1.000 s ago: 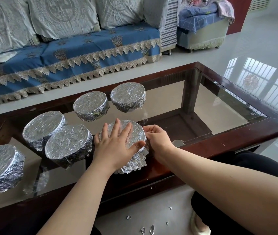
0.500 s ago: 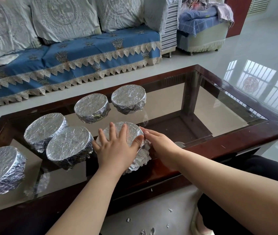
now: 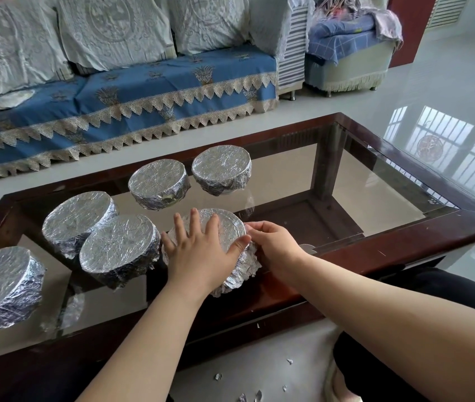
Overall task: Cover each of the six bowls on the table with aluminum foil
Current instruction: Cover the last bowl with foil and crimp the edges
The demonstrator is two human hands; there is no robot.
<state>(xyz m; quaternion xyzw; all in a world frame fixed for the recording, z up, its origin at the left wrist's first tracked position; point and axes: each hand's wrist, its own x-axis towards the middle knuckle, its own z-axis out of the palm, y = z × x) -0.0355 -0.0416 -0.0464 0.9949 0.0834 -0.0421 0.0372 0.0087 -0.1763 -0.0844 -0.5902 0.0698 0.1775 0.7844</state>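
- Nearest bowl (image 3: 231, 227): foil-wrapped, at the near edge of the glass table (image 3: 375, 181).
- Left hand (image 3: 201, 250): flat on the foil top, fingers spread and straight.
- Right hand (image 3: 274, 245): fingers curled against the bowl's right rim, pinching foil.
- Five other bowls (image 3: 158, 184): foil-covered, to the left and behind.
- Foil scraps (image 3: 218, 376): on the floor.

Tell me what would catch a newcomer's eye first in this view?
Six foil-wrapped bowls gleam on the glass-topped table, spread from the far-left bowl to the back-right bowl. At the near edge, the left hand lies flat on the nearest bowl while the right hand works the foil at its right side. Behind the table, a blue-covered sofa fills the background.
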